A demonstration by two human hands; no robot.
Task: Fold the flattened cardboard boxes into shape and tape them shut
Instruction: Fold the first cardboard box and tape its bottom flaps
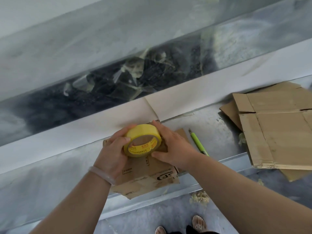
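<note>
Taping looks in hand: the left hand [111, 149] and right hand [170, 146], grip clamped round the yellow tape roll [142, 141] over the cardboard box [148, 173] on the table [219, 125], must next find the tape's end.

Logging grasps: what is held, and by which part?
The yellow roll of packing tape, in both hands: left hand grips its left side, right hand its right side.
</note>
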